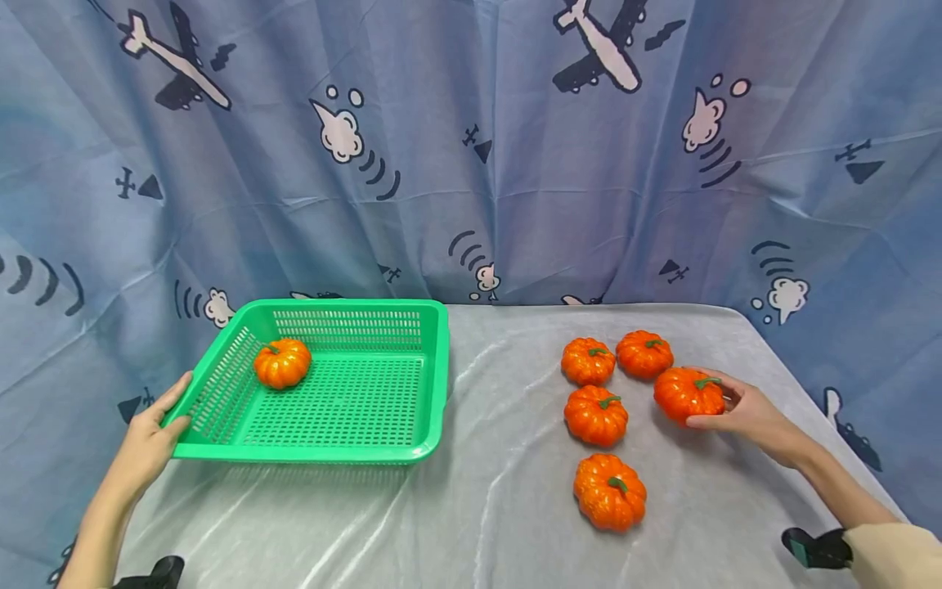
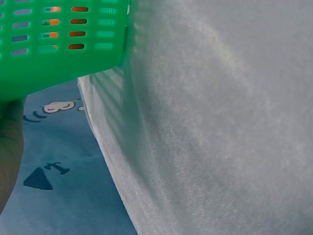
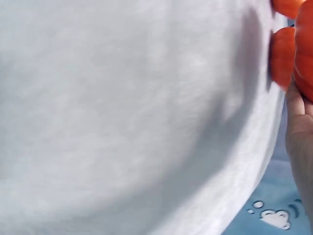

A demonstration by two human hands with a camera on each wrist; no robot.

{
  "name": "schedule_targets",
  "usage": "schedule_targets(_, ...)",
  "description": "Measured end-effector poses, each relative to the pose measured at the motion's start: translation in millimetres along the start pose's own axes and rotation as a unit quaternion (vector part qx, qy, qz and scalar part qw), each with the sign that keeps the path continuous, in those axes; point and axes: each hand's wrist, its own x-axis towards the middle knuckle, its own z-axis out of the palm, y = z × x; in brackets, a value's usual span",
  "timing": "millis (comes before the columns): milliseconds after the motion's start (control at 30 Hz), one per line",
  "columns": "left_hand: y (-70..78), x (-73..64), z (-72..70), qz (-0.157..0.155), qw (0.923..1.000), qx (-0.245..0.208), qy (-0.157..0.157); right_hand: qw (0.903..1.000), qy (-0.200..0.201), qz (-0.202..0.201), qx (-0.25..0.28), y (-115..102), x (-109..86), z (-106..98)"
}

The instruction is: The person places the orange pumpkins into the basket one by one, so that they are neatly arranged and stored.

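At the left side of the table, my left hand (image 1: 150, 438) grips the left rim of a green plastic basket (image 1: 309, 452). One orange toy pumpkin (image 1: 283, 365) with a green stem lies inside, near the basket's left wall. The left wrist view shows the basket's slotted wall (image 2: 63, 68) close up, with orange behind the slots. Over on the right, my right hand (image 1: 754, 417) holds a red-orange pumpkin (image 1: 683, 397), thumb on its near side; the other fingers are partly hidden behind it. That pumpkin (image 3: 305, 54) is cut off by the right wrist view's edge.
Several more pumpkins stand left of the right hand: two at the back (image 1: 587, 361) (image 1: 644, 355), one mid-table (image 1: 596, 415), one nearer the front (image 1: 609, 492). A pale grey cloth (image 1: 500, 507) covers the table. Behind hangs a blue curtain (image 1: 471, 213) with printed planes.
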Motion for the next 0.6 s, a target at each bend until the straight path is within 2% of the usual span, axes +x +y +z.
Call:
schedule_targets(267, 2.3, 2.8, -0.8, 0.000, 0.9999, -0.011, -0.002, 0.9984, -0.015, -0.034, 0.042, -33.9, 13.7, -4.9)
schedule_targets(600, 1.6, 0.1, -0.2, -0.002, 1.0000, 0.004, 0.000, 0.9960, -0.030, -0.071, 0.046, -99.9, 49.6, 3.1)
